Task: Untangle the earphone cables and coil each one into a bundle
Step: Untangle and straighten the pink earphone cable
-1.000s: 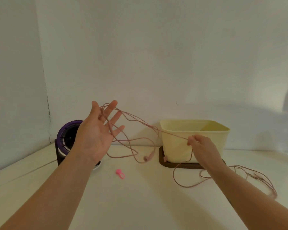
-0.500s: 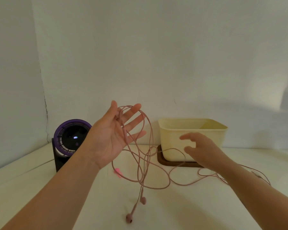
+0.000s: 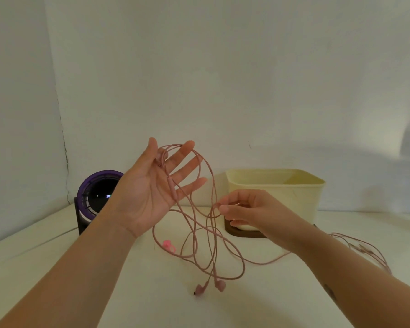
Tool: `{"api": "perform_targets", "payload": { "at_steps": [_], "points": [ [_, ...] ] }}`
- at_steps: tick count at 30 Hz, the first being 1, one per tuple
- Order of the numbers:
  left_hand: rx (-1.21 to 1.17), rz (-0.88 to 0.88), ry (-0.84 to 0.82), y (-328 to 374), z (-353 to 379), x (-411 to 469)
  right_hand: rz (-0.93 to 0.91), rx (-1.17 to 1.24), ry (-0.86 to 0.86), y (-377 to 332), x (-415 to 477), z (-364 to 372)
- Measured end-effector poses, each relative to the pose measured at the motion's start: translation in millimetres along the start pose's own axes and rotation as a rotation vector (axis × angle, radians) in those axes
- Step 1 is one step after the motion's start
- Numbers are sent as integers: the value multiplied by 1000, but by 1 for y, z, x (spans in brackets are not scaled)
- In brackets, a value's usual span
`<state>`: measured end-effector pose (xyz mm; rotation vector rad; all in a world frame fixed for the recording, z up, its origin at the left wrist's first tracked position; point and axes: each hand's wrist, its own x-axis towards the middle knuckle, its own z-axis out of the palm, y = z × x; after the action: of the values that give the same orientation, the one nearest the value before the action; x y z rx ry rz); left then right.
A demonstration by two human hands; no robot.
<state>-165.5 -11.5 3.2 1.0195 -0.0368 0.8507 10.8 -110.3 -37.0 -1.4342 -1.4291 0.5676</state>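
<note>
Left of the cream bin (image 3: 282,195), my left hand (image 3: 149,192) is spread palm-up, pink earphone cable (image 3: 170,187) draped over its fingers (image 3: 187,164) — earbuds (image 3: 219,285) hanging low. Right hand (image 3: 251,209) pinches one strand at the bin's front-left corner. I judge: draw slowly toward the bin, or loops cinch.

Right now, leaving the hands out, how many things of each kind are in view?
Earphone cables: 2, the held cable and the loose cable at right; whether they join is hidden
Small pink clip: 1
Cream bin: 1
Brown tray: 1
Purple round device: 1
Total: 6
</note>
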Motion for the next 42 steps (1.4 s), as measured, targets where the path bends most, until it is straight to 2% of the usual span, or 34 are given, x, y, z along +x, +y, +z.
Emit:
{"api": "perform_targets", "payload": {
  "at_steps": [4,8,13,16,18,21,23,27,30,33,37,42],
  "points": [
    [4,-13,4,0,4,-2,26,-26,-47,-6,4,6],
    [83,-25,-28,6,1,-4,18,-22,15,-8,6,4],
    [303,-76,30,12,-17,-1,-1,271,147,-12,7,-6],
    [555,-123,120,0,-27,4,-7,472,176,-16,7,-11],
    [769,-165,138,-10,-28,5,-6,522,196,-18,7,-11],
    [1037,-245,18,-22,-22,2,-12,509,189,-19,6,-8],
    [1106,-250,-67,-27,-19,1,-8,493,164,-19,5,-7],
    [1011,-202,-122,-37,-15,2,14,473,111,-21,2,-4],
    [874,-142,-38,-39,-13,4,47,524,82,-25,1,-4],
    [758,-90,83,-35,-16,8,119,681,45,-26,0,-8],
    [652,-115,226,-36,-24,11,185,743,-31,-22,0,-9],
    [581,-115,297,-38,-26,13,200,752,32,-15,2,-8]
  ]
}}
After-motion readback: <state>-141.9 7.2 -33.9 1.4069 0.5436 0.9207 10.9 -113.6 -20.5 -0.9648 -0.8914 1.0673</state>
